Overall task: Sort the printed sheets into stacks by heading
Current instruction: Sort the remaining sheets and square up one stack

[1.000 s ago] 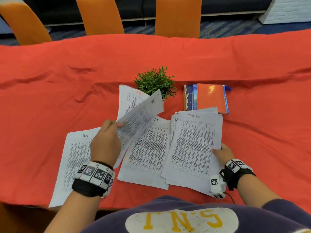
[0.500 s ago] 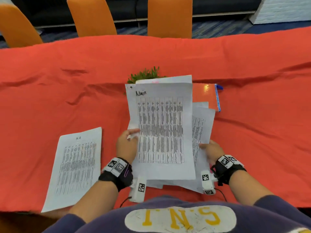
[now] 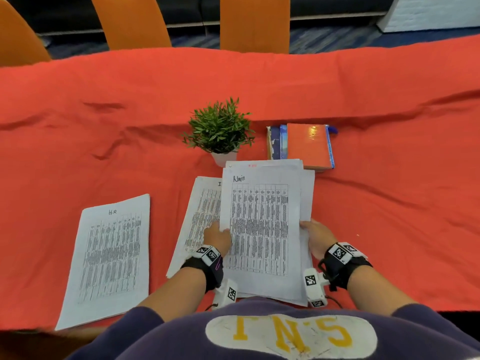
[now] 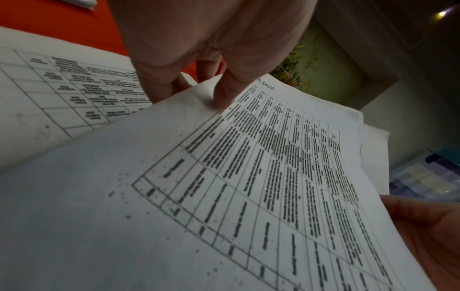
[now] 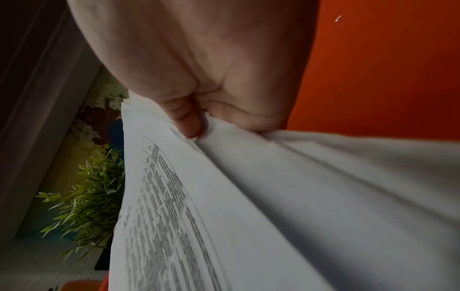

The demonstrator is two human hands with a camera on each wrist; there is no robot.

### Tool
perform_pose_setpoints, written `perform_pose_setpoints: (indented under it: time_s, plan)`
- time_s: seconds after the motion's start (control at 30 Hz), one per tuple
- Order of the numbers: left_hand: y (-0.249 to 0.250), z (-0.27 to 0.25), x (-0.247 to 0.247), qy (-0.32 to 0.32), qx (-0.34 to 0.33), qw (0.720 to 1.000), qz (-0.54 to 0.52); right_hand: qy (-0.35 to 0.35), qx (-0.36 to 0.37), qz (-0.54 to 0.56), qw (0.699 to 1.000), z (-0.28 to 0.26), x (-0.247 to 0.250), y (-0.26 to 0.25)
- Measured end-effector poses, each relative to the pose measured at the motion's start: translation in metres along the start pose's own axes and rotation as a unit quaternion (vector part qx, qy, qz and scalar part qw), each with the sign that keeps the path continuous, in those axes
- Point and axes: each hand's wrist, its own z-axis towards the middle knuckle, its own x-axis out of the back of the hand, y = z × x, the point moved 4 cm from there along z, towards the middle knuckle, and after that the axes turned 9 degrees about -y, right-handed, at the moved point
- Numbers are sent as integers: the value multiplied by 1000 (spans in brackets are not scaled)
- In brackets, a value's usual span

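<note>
Both hands hold a bundle of printed sheets [image 3: 261, 224] just above the red table, with a sheet headed "Admin" on top. My left hand [image 3: 220, 232] pinches the bundle's left edge; in the left wrist view its thumb [image 4: 224, 94] lies on the Admin sheet [image 4: 248, 177]. My right hand [image 3: 306, 226] grips the right edge, thumb [image 5: 186, 122] on top of the bundle [image 5: 224, 196]. A sheet whose heading starts with "I" [image 3: 201, 216] lies flat, partly under the bundle. A stack headed "H.R" [image 3: 111, 255] lies at the left.
A small potted plant [image 3: 220, 128] stands just beyond the bundle. Stacked books with an orange cover [image 3: 306, 145] lie to its right. Orange chairs [image 3: 254, 22] line the far side. The red cloth [image 3: 389, 203] is wrinkled, and the table's near edge is at my body.
The sheets that lay spread in the middle were gathered into one bundle with Admin on top. My left hand left the loose sheet and took the bundle's left edge; the bundle then came down lower.
</note>
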Motion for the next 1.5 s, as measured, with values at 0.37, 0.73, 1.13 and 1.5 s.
perform_pose_setpoints:
  time_s: [0.37,0.73,1.13,1.5]
  plan:
    - [-4,16,6,-27,-15,998,47,-47,20,-148,988,24,-8,1]
    - [-60,49,81,107,99,987,63,21,-19,-147,989,25,7,10]
    - [-3,15,88,132,-80,974,168,46,-45,-151,986,29,13,13]
    - [96,-84,117,218,-271,928,136,78,-70,-112,988,33,37,16]
